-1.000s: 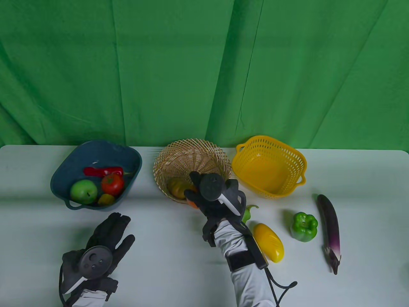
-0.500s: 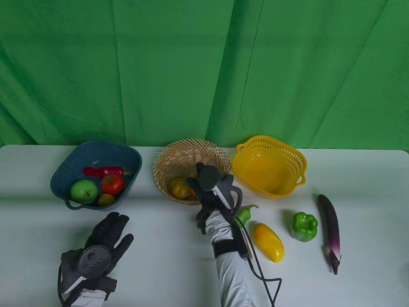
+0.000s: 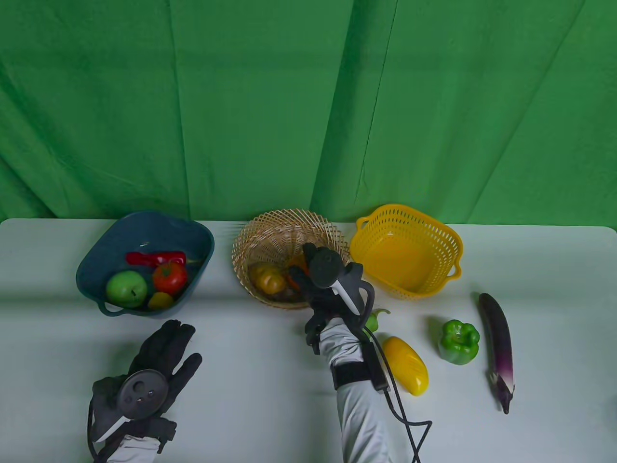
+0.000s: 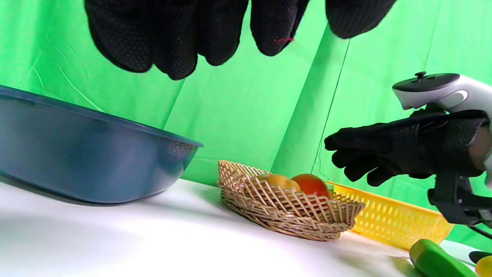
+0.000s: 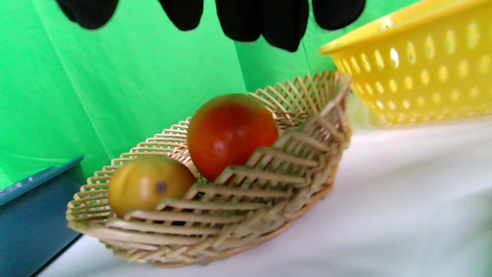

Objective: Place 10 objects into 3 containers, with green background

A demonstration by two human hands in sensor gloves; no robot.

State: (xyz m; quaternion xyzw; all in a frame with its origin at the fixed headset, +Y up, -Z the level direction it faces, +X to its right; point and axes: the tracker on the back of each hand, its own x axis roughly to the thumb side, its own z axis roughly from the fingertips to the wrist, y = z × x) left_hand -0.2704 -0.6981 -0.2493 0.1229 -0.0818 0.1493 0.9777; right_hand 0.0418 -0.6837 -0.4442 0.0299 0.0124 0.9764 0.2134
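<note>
Your right hand came over the woven basket with the red-orange fruit and let it go; now the fruit sits inside, touching the yellow-brown fruit, and your fingers hang loose above with nothing in them. Your left hand has stayed flat and open on the table; it holds nothing. That makes 6 things put away; 4 wait on the table, and the yellow basket has none.

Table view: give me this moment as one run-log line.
right hand: empty, above wicker basket | red-orange fruit: in basket beside yellow fruit | left hand: idle on table | yellow basket: empty
</note>
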